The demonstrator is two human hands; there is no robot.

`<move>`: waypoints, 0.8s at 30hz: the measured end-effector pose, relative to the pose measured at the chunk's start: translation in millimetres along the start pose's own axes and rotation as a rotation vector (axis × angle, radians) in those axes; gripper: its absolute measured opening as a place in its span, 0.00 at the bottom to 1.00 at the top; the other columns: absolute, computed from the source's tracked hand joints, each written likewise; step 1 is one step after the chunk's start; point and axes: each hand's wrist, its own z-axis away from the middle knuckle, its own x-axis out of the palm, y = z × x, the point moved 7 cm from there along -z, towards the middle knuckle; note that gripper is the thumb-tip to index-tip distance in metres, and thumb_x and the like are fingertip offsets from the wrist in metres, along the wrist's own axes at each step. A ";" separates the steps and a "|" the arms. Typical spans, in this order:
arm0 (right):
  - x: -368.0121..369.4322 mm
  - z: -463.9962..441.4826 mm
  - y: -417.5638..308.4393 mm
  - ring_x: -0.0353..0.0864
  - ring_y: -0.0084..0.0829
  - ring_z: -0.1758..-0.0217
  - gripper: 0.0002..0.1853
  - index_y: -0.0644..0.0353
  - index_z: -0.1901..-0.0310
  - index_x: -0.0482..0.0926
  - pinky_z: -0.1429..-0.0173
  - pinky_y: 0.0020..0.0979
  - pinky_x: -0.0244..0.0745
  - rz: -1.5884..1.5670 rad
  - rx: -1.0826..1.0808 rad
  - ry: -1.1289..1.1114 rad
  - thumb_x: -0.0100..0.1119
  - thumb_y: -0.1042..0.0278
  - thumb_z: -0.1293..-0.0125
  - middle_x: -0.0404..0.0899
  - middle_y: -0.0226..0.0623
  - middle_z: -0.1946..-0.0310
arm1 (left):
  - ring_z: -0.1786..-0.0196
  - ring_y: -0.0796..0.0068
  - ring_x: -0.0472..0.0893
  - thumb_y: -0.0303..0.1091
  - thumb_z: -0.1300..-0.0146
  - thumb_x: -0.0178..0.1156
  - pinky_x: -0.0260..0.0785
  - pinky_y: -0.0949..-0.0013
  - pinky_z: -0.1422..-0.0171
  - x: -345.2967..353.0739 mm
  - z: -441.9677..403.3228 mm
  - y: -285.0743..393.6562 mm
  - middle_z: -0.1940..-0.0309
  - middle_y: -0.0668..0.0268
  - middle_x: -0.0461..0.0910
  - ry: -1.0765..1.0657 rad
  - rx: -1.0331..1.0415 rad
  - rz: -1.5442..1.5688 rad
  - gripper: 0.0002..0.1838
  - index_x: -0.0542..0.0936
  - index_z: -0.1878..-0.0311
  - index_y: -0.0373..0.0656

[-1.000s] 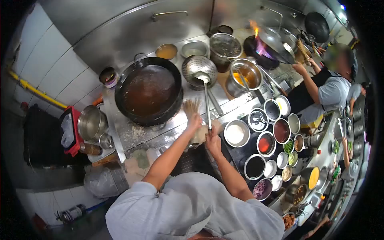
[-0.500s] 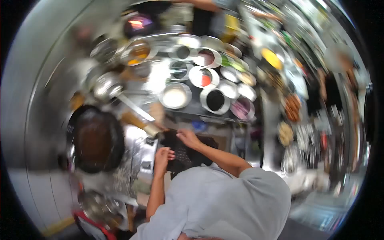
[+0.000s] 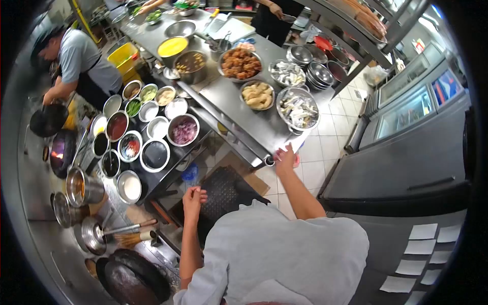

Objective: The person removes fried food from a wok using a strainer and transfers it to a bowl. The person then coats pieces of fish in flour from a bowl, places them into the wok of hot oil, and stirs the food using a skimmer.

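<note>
My left hand is empty, its fingers loosely curled and apart, over the dark mat beside the seasoning counter. Farther right, my right hand reaches out with spread fingers near the corner of the steel table. Nearest to it on that table stands a metal bowl of pale, silvery pieces. A bowl of pale yellow pieces and a bowl of reddish-brown pieces stand behind. The ladle and the bamboo brush lie by the stove at lower left.
Seasoning bowls, among them one of chopped purple onion, cover the counter at left. A co-worker handles a wok at upper left. Another person stands behind the table. Refrigerators line the right.
The view has swung right, away from the stove to the steel table. Both hands have let go of the brush and the ladle. My right hand has stretched out toward the table corner.
</note>
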 end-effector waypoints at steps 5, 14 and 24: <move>-16.6 -60.1 -107.4 0.82 0.36 0.57 0.27 0.58 0.40 0.65 0.63 0.37 0.74 0.002 0.007 -0.012 0.55 0.48 0.30 0.80 0.45 0.52 | 0.63 0.75 0.82 0.36 0.26 0.55 0.77 0.72 0.59 140.1 -65.3 42.8 0.60 0.59 0.83 -0.276 0.091 -0.091 0.12 0.77 0.51 0.34; 5.2 -93.1 -120.0 0.83 0.39 0.71 0.18 0.68 0.45 0.72 0.75 0.33 0.79 0.023 0.041 -0.082 0.48 0.74 0.36 0.82 0.47 0.59 | 0.57 0.74 0.82 0.39 0.30 0.59 0.77 0.71 0.57 358.4 -144.9 23.3 0.56 0.58 0.80 -0.566 0.072 -0.317 0.19 0.74 0.46 0.31; 11.0 -14.9 -126.7 0.83 0.37 0.73 0.18 0.69 0.43 0.71 0.80 0.31 0.79 0.137 0.042 -0.172 0.50 0.76 0.34 0.81 0.45 0.57 | 0.54 0.72 0.83 0.34 0.31 0.57 0.81 0.66 0.52 388.3 -141.2 19.2 0.52 0.59 0.81 -0.495 -0.129 -0.060 0.16 0.76 0.46 0.32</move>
